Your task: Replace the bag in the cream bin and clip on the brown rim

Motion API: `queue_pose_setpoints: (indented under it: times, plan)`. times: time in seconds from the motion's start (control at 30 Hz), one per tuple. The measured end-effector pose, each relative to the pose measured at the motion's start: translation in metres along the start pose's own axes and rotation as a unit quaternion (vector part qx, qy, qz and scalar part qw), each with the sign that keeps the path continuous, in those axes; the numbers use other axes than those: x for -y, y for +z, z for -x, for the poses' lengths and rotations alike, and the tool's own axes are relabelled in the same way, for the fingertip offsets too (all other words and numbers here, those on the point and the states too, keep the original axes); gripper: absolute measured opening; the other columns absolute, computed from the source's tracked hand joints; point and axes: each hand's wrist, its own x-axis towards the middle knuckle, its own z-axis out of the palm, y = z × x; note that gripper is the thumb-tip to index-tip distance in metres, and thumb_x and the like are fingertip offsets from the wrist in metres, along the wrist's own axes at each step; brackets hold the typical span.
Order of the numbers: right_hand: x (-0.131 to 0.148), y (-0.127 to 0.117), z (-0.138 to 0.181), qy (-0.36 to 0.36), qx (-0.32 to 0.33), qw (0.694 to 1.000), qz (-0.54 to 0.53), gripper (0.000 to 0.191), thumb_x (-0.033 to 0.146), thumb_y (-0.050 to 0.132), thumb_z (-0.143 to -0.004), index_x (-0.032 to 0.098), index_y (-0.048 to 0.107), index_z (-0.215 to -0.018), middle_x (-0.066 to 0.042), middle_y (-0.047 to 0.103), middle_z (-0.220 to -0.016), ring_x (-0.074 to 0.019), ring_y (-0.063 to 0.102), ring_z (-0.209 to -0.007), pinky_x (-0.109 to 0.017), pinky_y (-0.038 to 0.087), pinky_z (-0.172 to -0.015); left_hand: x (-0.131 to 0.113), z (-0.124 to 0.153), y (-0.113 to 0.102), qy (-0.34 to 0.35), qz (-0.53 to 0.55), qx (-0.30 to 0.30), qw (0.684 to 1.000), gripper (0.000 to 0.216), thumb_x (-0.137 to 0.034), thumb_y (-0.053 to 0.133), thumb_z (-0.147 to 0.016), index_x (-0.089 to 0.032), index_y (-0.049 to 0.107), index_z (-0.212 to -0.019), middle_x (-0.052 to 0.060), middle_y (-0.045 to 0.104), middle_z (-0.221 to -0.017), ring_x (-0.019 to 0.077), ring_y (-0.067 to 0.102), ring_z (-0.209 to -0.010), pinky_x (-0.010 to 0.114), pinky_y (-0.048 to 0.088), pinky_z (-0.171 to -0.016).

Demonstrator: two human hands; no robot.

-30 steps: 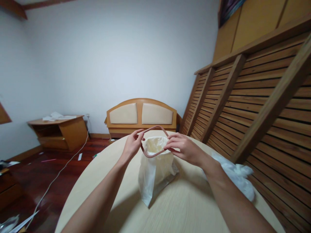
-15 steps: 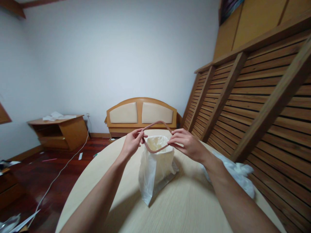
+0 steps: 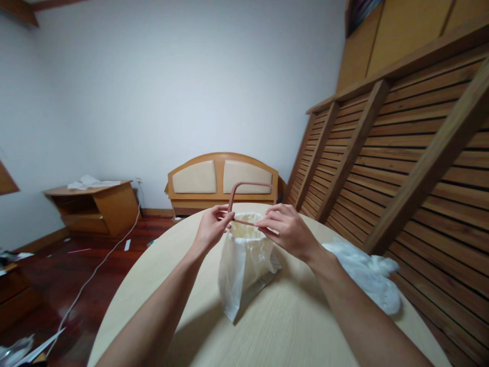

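Observation:
Between my two hands is a brown, rounded-square ring frame [image 3: 252, 183], tilted up above a small bin [image 3: 248, 232] lined with a white plastic bag [image 3: 232, 275]. My left hand [image 3: 213, 226] pinches the frame's near left corner. At the near right side, my right hand [image 3: 284, 228] grips it with fingers and thumb. The bag is folded over the bin's rim and hangs loose down the outside, its lower corner spread on the table. Part of the frame's right side is hidden behind my right hand.
The bin stands on a round pale wooden table [image 3: 298, 326]. A crumpled white plastic bag [image 3: 367, 275] lies at its right edge. Beyond are a headboard [image 3: 219, 176], slatted wooden panels [image 3: 382, 168] leaning at right, and a low cabinet [image 3: 91, 209] at left.
The ring frame has turned and tipped, its far side now raised higher, with its near edge level over the bin opening. Both hands have shifted slightly along it; the bin stays put.

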Motion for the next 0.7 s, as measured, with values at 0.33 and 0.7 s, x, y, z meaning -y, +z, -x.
queue_pose_setpoints:
  times: [0.33,0.7]
  plan:
    - [0.002,0.007,-0.001,0.24,-0.113,0.951,-0.159,0.015,0.029,0.059,-0.092,0.02,0.069,-0.097,-0.007,0.072,-0.09,-0.0197,0.066,-0.083,-0.033,0.053,-0.076,0.02,-0.019,-0.025,-0.031,-0.018,-0.064,0.997,0.042,-0.047,0.07,-0.065,-0.011,0.073,-0.086,0.009,0.074,-0.078,0.0143,0.063,-0.062,0.021,0.048,-0.048]
    - [-0.023,0.044,0.024,0.474,0.086,0.843,-0.24,0.042,0.039,0.062,-0.085,0.009,0.067,-0.114,0.001,0.063,-0.063,-0.0152,0.058,-0.059,-0.025,0.041,-0.058,0.023,-0.02,-0.028,-0.029,-0.059,-0.043,0.997,0.049,-0.051,0.067,-0.07,-0.011,0.077,-0.096,0.012,0.076,-0.084,0.0215,0.068,-0.077,0.022,0.045,-0.05]
